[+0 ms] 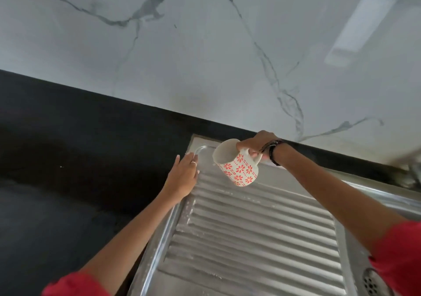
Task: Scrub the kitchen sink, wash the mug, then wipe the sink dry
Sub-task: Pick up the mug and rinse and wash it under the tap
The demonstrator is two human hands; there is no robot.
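Observation:
My right hand (256,144) grips the handle of a white mug (237,167) patterned with red flowers. The mug hangs tilted, its mouth turned to the left, above the far end of the steel sink's ribbed drainboard (250,227). My left hand (183,176) lies with straight fingers on the drainboard's far-left edge, just left of the mug and apart from it. White soapy residue streaks the ribs and the left rim. The sink's drain (371,284) shows at the lower right, partly behind my red sleeve.
A black countertop (79,159) spreads to the left of the sink and runs behind it. A white marble-look wall (205,56) rises at the back. Something blurred and dark sits at the right edge, behind the sink.

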